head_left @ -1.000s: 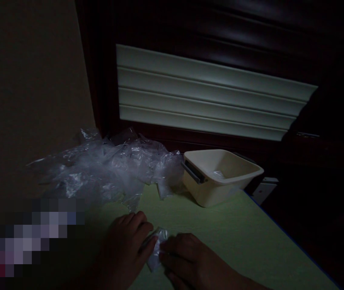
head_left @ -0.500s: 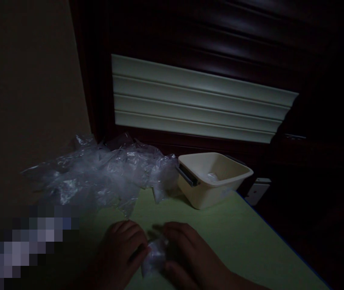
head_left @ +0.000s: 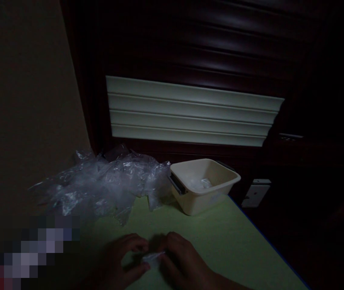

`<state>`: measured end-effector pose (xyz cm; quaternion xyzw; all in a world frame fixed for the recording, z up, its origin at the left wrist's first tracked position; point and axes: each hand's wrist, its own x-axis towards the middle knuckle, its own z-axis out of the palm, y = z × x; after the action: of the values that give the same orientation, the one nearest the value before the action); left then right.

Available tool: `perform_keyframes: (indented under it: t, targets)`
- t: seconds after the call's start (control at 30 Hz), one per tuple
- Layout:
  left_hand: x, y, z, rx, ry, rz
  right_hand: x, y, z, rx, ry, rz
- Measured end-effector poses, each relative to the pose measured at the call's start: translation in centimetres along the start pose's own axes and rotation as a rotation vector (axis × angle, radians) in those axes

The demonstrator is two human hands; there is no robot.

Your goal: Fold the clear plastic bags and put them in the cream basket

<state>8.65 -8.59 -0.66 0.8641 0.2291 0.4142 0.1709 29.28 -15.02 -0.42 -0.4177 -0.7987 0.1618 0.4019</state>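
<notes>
Between my hands, just above the green tabletop [head_left: 208, 245], is a small piece of clear plastic film [head_left: 153, 257], now narrow and seemingly folded. My right hand [head_left: 184, 257] pinches its right side between thumb and fingers. At its left end, my left hand [head_left: 126, 255] curves around with a gap between thumb and fingers; the thumb tip touches or nearly touches the film. Dim light hides the finer detail of the fingers.
A heap of crinkled clear plastic bags [head_left: 99, 185] spreads over the table's back left. Right of it stands a cream plastic bin [head_left: 202, 201] with dark handles and a little clear plastic [head_left: 206, 183] inside. A white phone-like device [head_left: 255, 194] lies beyond the table's blue right edge.
The film has gone from a wider, flatter shape to a narrow strip. My left thumb and fingers have spread apart, and my right fingers have closed on it. The camera view has shifted slightly.
</notes>
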Motion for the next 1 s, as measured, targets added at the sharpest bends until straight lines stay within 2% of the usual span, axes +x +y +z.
perform_keyframes:
  t: [0.1,0.17,0.3,0.43,0.53,0.6,0.7,0.8,1.0]
  targets:
    - [0.4,-0.2,0.0,0.030,-0.021,0.058,-0.2,0.3,-0.1,-0.015,0.022,-0.018]
    - [0.9,0.1,-0.1,0.074,0.015,0.087,-0.1,0.4,-0.3,-0.044,0.026,-0.043]
    - [3.1,0.9,-0.1,0.137,0.031,0.185,0.5,0.3,-2.4,-0.146,0.036,-0.095]
    - [6.8,0.7,0.8,0.179,0.004,0.326,0.7,-0.4,-7.3,-0.208,0.186,0.000]
    - [9.6,0.0,2.4,0.238,0.064,0.447,1.0,-0.7,-12.2,-0.189,0.378,0.136]
    - [11.2,-0.5,3.6,0.273,0.116,0.524,1.7,-0.3,-15.4,-0.197,0.449,0.243]
    - [13.1,-1.0,5.5,0.298,0.177,0.641,3.1,1.4,-19.1,-0.212,0.448,0.342]
    - [14.4,-1.2,6.9,0.294,0.196,0.737,4.5,3.9,-21.7,-0.220,0.403,0.436]
    - [14.9,-2.3,8.3,0.221,0.200,0.752,6.2,7.9,-24.1,-0.305,0.278,0.573]
